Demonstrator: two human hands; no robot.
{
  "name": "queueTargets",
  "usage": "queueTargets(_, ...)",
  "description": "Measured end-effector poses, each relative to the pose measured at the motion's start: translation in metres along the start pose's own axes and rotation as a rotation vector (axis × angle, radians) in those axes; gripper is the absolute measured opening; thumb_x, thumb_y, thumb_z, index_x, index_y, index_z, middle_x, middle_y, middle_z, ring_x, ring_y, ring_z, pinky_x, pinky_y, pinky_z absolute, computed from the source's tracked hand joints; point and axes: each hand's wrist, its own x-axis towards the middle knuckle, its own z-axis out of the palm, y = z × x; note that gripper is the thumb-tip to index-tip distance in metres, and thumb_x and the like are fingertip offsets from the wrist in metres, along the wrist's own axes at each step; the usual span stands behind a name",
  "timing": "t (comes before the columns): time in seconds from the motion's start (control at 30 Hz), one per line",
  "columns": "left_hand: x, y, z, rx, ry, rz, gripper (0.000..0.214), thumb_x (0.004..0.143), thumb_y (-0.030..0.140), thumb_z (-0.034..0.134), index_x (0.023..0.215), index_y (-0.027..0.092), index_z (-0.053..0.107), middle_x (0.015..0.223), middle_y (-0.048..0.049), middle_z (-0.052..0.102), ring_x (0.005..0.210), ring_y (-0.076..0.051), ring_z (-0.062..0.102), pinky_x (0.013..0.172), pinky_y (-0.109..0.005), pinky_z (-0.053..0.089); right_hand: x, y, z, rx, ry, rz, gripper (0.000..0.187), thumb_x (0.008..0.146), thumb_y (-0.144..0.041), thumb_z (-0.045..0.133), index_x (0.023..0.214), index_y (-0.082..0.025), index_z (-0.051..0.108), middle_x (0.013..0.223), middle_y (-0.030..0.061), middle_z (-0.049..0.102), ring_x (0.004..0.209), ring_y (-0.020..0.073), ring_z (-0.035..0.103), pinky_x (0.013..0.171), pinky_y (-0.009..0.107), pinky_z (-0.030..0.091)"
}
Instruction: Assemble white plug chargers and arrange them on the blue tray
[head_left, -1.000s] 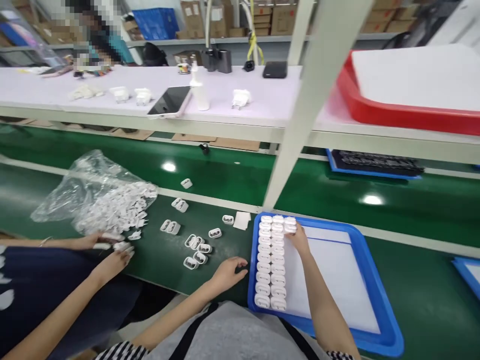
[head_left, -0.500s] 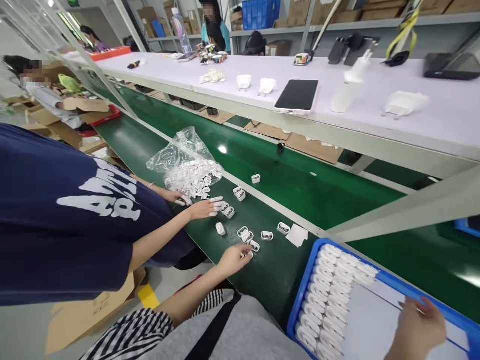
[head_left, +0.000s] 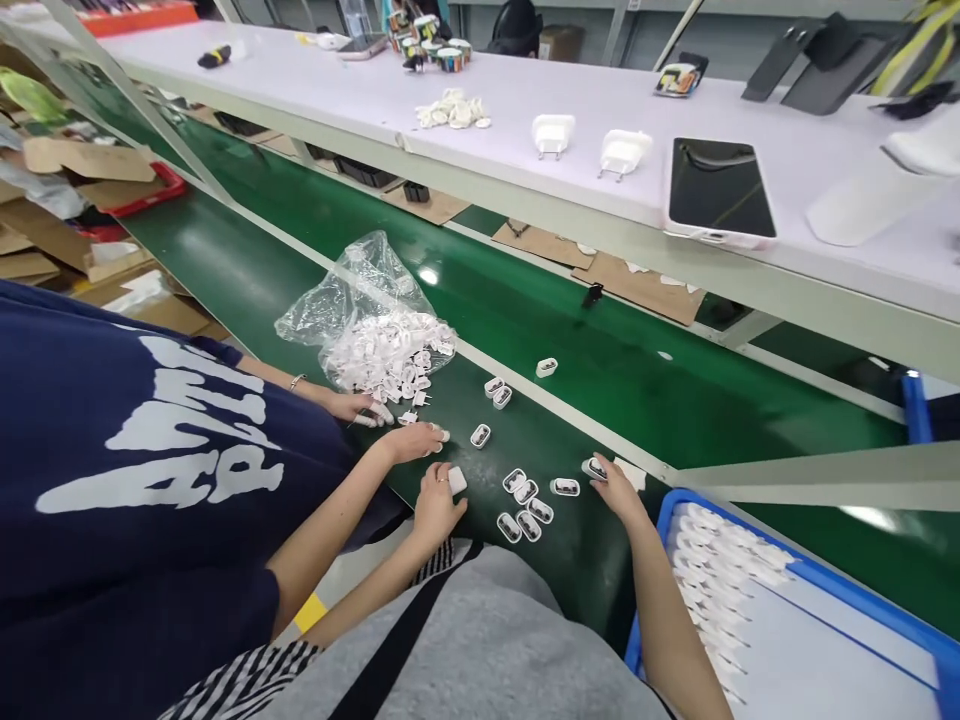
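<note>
At the near edge of the green belt, my left hand (head_left: 436,510) is closed on a white charger housing (head_left: 457,480), close to a co-worker's hand (head_left: 414,443). Farther right, my right hand (head_left: 621,496) grips an upright white oval charger housing (head_left: 596,468) with dark parts inside, beside a piece of white paper (head_left: 631,474). Between my hands stands a cluster of similar open-topped housings (head_left: 526,490), with a single charger housing (head_left: 565,487) to its right. Others stand farther back, including a lone charger housing (head_left: 481,436).
A clear plastic bag (head_left: 367,270) spills small white plug parts (head_left: 390,360) by the co-worker's other hand (head_left: 361,408). At right, a blue tray (head_left: 847,590) holds rows of white chargers (head_left: 709,580). A raised shelf (head_left: 510,185) behind the belt carries a phone (head_left: 720,188) and plug adapters.
My right hand has left the blue tray and now grips a housing on the belt. My left hand has moved from the cluster toward the co-worker and holds a white housing. The view has shifted.
</note>
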Motion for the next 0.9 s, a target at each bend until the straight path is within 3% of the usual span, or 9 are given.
queueTargets(0.07, -0.012, 0.000, 0.016, 0.037, -0.033, -0.104, 0.042, 0.064, 0.022, 0.052, 0.103, 0.014, 0.039, 0.106, -0.0088, 0.041, 0.093, -0.020, 0.042, 0.077, -0.030, 0.035, 0.007, 0.000, 0.007, 0.011, 0.011, -0.044, 0.041, 0.064, -0.018, 0.045, 0.105, -0.021, 0.047, 0.101, 0.0054, 0.051, 0.092, 0.0201, 0.050, 0.080, 0.033, 0.038)
queueTargets(0.13, -0.014, -0.001, 0.023, 0.100, -0.066, -0.158, 0.041, 0.065, 0.019, 0.049, 0.104, 0.015, 0.040, 0.108, -0.0090, 0.041, 0.095, -0.022, 0.041, 0.077, -0.030, 0.035, 0.013, -0.006, 0.014, 0.021, 0.016, -0.052, 0.039, 0.065, -0.020, 0.045, 0.104, -0.021, 0.048, 0.099, 0.0053, 0.053, 0.090, 0.0202, 0.051, 0.079, 0.033, 0.039)
queueTargets(0.33, -0.002, -0.014, 0.023, 0.180, -0.093, -0.132, 0.045, 0.062, 0.014, 0.048, 0.106, 0.017, 0.041, 0.104, -0.0101, 0.045, 0.095, -0.024, 0.041, 0.076, -0.031, 0.035, 0.023, -0.043, 0.022, 0.054, -0.108, -0.044, 0.043, 0.065, -0.024, 0.048, 0.107, -0.018, 0.045, 0.103, 0.0071, 0.052, 0.089, 0.0218, 0.051, 0.077, 0.034, 0.040)
queueTargets(0.43, -0.006, -0.011, 0.018, 0.023, -0.175, -0.095, 0.043, 0.060, 0.021, 0.053, 0.101, 0.016, 0.046, 0.090, -0.0065, 0.051, 0.084, -0.021, 0.048, 0.072, -0.028, 0.037, 0.010, -0.064, 0.021, 0.023, -0.005, -0.045, 0.046, 0.068, -0.024, 0.044, 0.114, -0.019, 0.037, 0.111, 0.0100, 0.045, 0.092, 0.0238, 0.049, 0.078, 0.037, 0.039)
queueTargets(0.5, -0.008, -0.002, 0.012, -0.150, -0.287, -0.055, 0.036, 0.059, 0.029, 0.055, 0.093, 0.016, 0.051, 0.080, -0.0032, 0.053, 0.076, -0.018, 0.051, 0.068, -0.025, 0.038, -0.010, -0.082, 0.024, 0.064, -0.003, -0.162, 0.047, 0.069, -0.022, 0.043, 0.116, -0.023, 0.034, 0.117, 0.0083, 0.038, 0.095, 0.0227, 0.047, 0.080, 0.037, 0.038)
queueTargets(0.63, -0.008, 0.026, -0.005, -0.439, -0.628, -0.012, 0.029, 0.061, 0.040, 0.052, 0.076, 0.015, 0.056, 0.060, 0.0001, 0.054, 0.057, -0.014, 0.052, 0.049, -0.021, 0.039, -0.052, -0.119, 0.037, 0.157, -0.359, -0.518, 0.054, 0.061, -0.021, 0.052, 0.113, -0.027, 0.038, 0.121, 0.0042, 0.034, 0.104, 0.0210, 0.040, 0.086, 0.033, 0.035)
queueTargets(0.7, -0.001, 0.040, -0.015, -0.518, -0.779, -0.014, 0.032, 0.060, 0.043, 0.053, 0.073, 0.014, 0.055, 0.056, -0.0008, 0.055, 0.052, -0.014, 0.052, 0.046, -0.021, 0.038, -0.060, -0.130, 0.038, 0.181, -0.445, -0.571, 0.047, 0.059, -0.022, 0.053, 0.106, -0.025, 0.045, 0.113, 0.0046, 0.043, 0.103, 0.0205, 0.041, 0.087, 0.033, 0.033)
queueTargets(0.83, 0.029, 0.073, -0.030, -0.747, -0.965, -0.003, 0.041, 0.068, 0.049, 0.044, 0.086, 0.013, 0.052, 0.068, -0.0042, 0.059, 0.055, -0.012, 0.055, 0.051, -0.023, 0.040, -0.053, -0.124, 0.026, 0.355, -0.298, -0.335, 0.035, 0.059, -0.033, 0.052, 0.092, -0.022, 0.052, 0.092, 0.0045, 0.056, 0.089, 0.0225, 0.050, 0.081, 0.036, 0.039)
queueTargets(0.9, 0.047, 0.096, -0.037, -0.799, -0.892, 0.004, 0.039, 0.073, 0.044, 0.040, 0.095, 0.014, 0.048, 0.080, -0.0060, 0.059, 0.060, -0.011, 0.055, 0.055, -0.024, 0.041, -0.053, -0.104, 0.017, 0.554, -0.152, -0.184, 0.043, 0.062, -0.045, 0.044, 0.099, -0.024, 0.049, 0.091, 0.0043, 0.057, 0.089, 0.0242, 0.051, 0.079, 0.039, 0.040)
